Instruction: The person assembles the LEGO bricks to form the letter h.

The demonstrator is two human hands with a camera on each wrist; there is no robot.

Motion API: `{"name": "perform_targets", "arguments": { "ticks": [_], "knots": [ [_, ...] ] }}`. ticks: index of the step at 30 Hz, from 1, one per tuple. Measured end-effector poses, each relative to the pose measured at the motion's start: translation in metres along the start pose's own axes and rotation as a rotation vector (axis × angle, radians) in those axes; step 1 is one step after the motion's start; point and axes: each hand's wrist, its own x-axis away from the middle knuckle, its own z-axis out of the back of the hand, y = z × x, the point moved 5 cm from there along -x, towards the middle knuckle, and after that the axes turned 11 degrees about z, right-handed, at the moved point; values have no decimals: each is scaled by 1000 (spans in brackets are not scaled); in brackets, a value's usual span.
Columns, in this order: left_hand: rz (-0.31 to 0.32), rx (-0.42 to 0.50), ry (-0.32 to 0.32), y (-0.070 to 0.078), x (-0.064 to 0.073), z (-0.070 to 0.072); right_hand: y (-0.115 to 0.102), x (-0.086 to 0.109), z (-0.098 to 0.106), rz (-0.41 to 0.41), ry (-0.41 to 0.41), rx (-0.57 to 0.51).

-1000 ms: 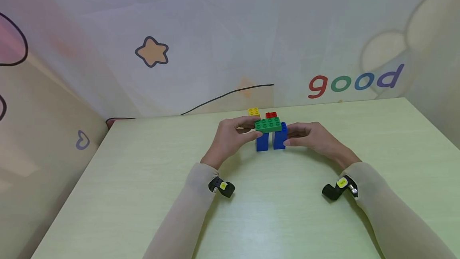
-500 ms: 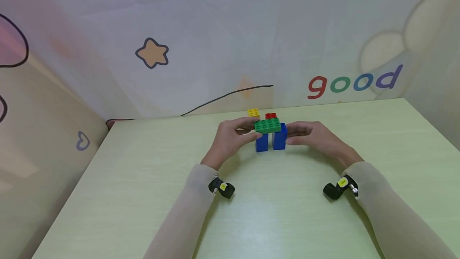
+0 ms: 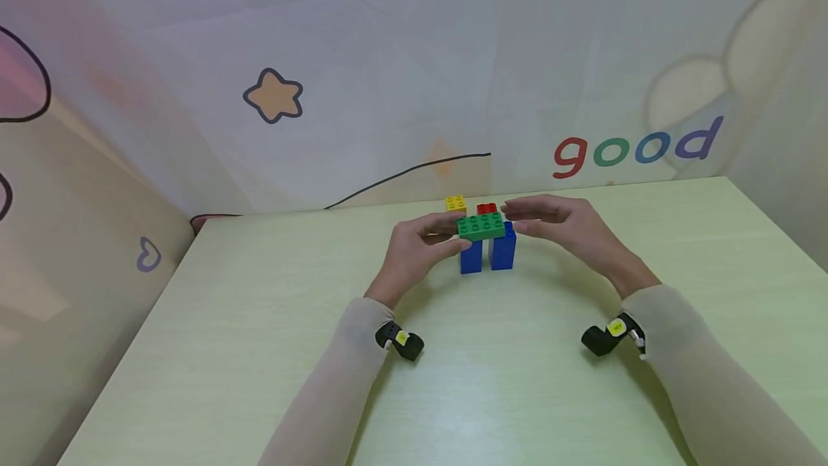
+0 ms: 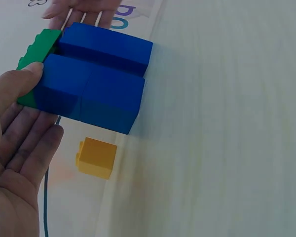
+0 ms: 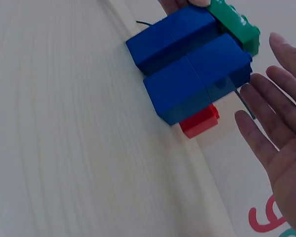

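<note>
A long green toy brick lies across two blue brick stacks, the left stack and the right stack. Each stack is built of two blue bricks, as the right wrist view shows, and a narrow gap parts them. The left hand pinches the green brick's left end, thumb in front and fingers behind. Beside the upper right of the bricks, the right hand holds nothing, its fingers extended. In the right wrist view, those fingers spread near the studded top of the right stack.
Behind the blue stacks stand a yellow brick and a red brick, partly hidden in the head view. They sit near the back edge of the pale table. A printed backdrop rises directly behind that edge.
The right hand has let go of the right blue stack and risen up and away from its side. The left hand keeps its hold on the green brick; the bricks look unmoved.
</note>
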Motion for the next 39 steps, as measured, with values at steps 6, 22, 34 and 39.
{"name": "perform_targets", "arguments": {
  "ticks": [6, 22, 34, 39],
  "knots": [
    [-8, 25, -8, -4, 0, -1, -3, -2, -8, -17, -2, -4],
    [24, 50, -7, -8, -1, -1, 0, -4, -15, -43, 20, 18],
    [26, 60, -10, -10, -1, -1, 6, -3, -16, -47, 27, 8],
    [16, 62, -20, -12, -2, -1, 8, -3, -16, -50, 29, 11]
  ]
}}
